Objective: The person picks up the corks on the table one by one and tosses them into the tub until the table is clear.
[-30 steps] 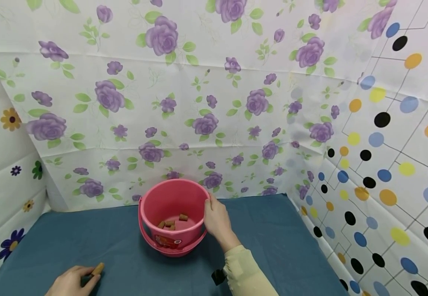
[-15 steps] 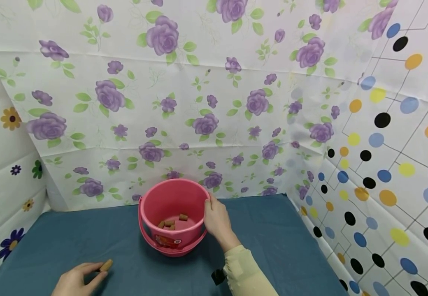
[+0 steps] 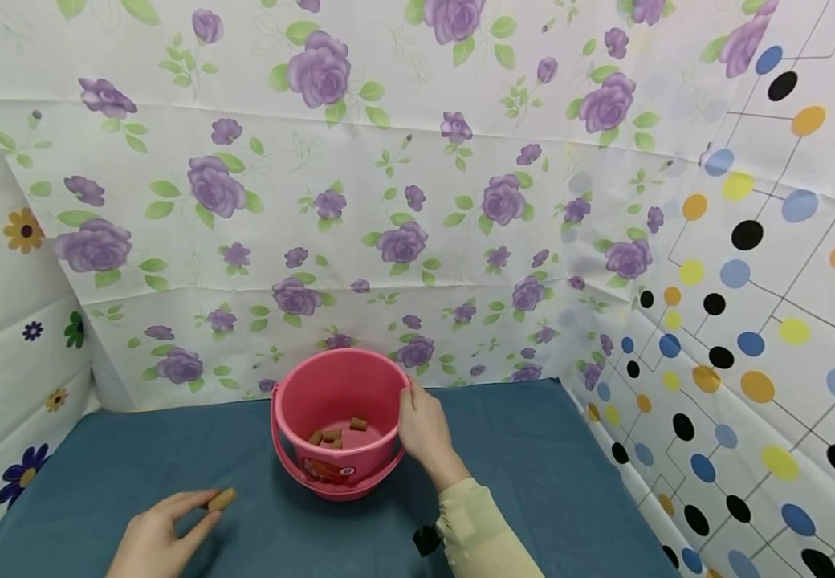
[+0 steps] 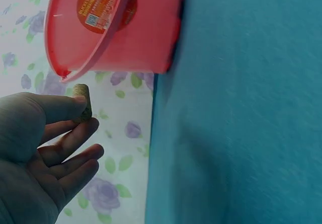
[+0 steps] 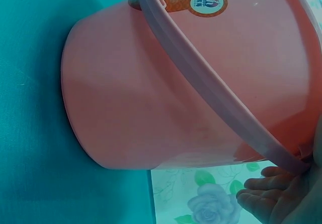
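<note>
Between thumb and fingertips, my left hand [image 3: 160, 536] pinches a brown cork [image 3: 221, 499] above the table, to the front left of a pink bucket [image 3: 345, 385]. The left wrist view shows this cork [image 4: 83, 102] end-up at the thumb tip, the other fingers loosely bent and apart from it. My right hand [image 3: 425, 429] grips the bucket's right rim, thumb outside; in the right wrist view, some of its fingers [image 5: 266, 189] show beyond the rim near the handle joint. Several corks [image 3: 332, 436] lie on the bucket's floor. The bucket stands upright, its handle [image 5: 206, 88] hanging down in front.
Dark blue cloth [image 3: 533, 474] covers the table. A white sheet with purple flowers [image 3: 388, 201] hangs right behind the bucket. A dotted sheet [image 3: 750, 345] bounds the right side and a flowered sheet [image 3: 20, 337] the left.
My left hand has moved rightward and a little farther from me with the cork, nearing the bucket. The right hand and the bucket have stayed in place.
</note>
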{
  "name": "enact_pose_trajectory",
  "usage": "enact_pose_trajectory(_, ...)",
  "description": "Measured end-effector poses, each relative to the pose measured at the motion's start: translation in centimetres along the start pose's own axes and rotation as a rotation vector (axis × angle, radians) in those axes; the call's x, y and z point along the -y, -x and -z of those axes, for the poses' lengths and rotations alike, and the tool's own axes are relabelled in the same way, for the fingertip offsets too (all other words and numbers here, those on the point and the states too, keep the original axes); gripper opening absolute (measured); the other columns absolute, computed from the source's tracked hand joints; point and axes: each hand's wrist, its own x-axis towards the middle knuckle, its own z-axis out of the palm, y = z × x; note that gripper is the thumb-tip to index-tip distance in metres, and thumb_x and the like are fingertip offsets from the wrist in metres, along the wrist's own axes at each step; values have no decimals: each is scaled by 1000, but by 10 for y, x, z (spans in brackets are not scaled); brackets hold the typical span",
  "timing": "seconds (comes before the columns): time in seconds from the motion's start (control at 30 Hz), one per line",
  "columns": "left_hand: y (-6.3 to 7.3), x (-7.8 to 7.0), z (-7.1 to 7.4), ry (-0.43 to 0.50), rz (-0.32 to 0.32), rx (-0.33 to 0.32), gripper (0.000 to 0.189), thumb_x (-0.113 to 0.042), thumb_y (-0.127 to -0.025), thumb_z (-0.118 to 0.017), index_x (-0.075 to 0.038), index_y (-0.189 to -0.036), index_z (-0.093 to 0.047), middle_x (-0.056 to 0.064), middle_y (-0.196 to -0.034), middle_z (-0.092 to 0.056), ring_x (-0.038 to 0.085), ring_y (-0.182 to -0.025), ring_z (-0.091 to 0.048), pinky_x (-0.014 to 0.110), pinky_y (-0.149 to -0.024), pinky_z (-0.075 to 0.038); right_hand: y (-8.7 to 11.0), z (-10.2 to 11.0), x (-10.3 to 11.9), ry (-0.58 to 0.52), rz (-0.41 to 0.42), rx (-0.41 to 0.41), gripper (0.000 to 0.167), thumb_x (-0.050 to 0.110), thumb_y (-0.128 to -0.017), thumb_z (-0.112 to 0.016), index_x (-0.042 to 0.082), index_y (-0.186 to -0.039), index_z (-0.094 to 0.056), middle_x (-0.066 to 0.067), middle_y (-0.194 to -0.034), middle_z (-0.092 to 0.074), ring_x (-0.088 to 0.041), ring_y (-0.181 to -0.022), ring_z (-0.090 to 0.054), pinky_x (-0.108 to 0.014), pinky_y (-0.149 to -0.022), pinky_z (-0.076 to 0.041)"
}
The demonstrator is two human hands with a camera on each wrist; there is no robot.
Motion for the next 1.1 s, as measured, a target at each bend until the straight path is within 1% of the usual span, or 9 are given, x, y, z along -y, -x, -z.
enact_pose_trajectory(0.07,0,-5,2,7,-15,-29,35,-21,-94,-85,1,-121,-80,18,-111,-77,35,-94,-75,52,-76,-62,0,0,0,1,2,-1,51,27,-117,-39,1,-160,-48,-20,-154,-57,-38,-139,-57,-58,-111,-48)
enact_pose_trajectory(0.23,1,-18,5,19,-50,-96,35,-23,-93,-86,-2,-120,-81,21,-115,-76,39,-98,-75,55,-78,-62,0,0,0,-1,0,-1,51,28,-117,-39,2,-161,-48,-19,-154,-57,-38,-139,-57,-58,-112,-48)
enact_pose_trajectory(0.33,0,-26,7,27,-58,-124,36,-25,-93,-86,-4,-122,-81,22,-117,-76,42,-101,-74,58,-80,-61,0,0,0,-2,1,-1,51,27,-117,-39,2,-160,-48,-19,-154,-57,-38,-139,-57,-58,-112,-48)
enact_pose_trajectory(0.47,-1,-36,9,36,-50,-140,37,-26,-94,-85,-6,-125,-81,23,-122,-74,45,-107,-72,62,-84,-59,-1,0,-1,1,7,-4,50,25,-117,-40,2,-160,-49,-20,-153,-58,-38,-139,-58,-58,-111,-48)
enact_pose_trajectory(0.57,-1,-42,9,46,-57,-161,37,-26,-94,-86,-7,-126,-80,21,-124,-74,44,-110,-71,63,-85,-58,-1,0,-1,-1,2,-3,51,27,-117,-39,2,-160,-48,-19,-154,-58,-38,-139,-58,-58,-112,-48)
enact_pose_trajectory(0.67,-2,-49,9,66,-81,-202,35,-23,-93,-87,-8,-125,-81,17,-122,-76,42,-109,-72,62,-84,-59,-1,0,-1,-3,-5,2,51,28,-117,-39,3,-161,-47,-19,-155,-57,-38,-140,-57,-58,-112,-47)
enact_pose_trajectory(0.83,-4,-59,7,95,-120,-251,34,-22,-94,-86,-9,-126,-81,13,-120,-77,42,-110,-71,65,-86,-57,-1,-1,-1,0,-5,0,51,27,-117,-39,2,-161,-48,-20,-155,-57,-38,-140,-57,-59,-113,-47)
enact_pose_trajectory(0.93,-5,-65,6,103,-138,-279,35,-19,-94,-85,-9,-128,-80,12,-120,-76,42,-112,-71,65,-87,-57,-1,-1,-1,5,-1,-2,51,27,-117,-39,2,-160,-49,-20,-154,-57,-39,-139,-57,-59,-112,-47)
enact_pose_trajectory(1.1,-8,-74,7,136,-180,-321,36,-16,-95,-85,-7,-129,-79,14,-121,-76,40,-111,-72,64,-87,-58,-1,0,1,11,-14,2,51,29,-117,-39,4,-161,-49,-18,-154,-58,-38,-139,-57,-59,-112,-48)
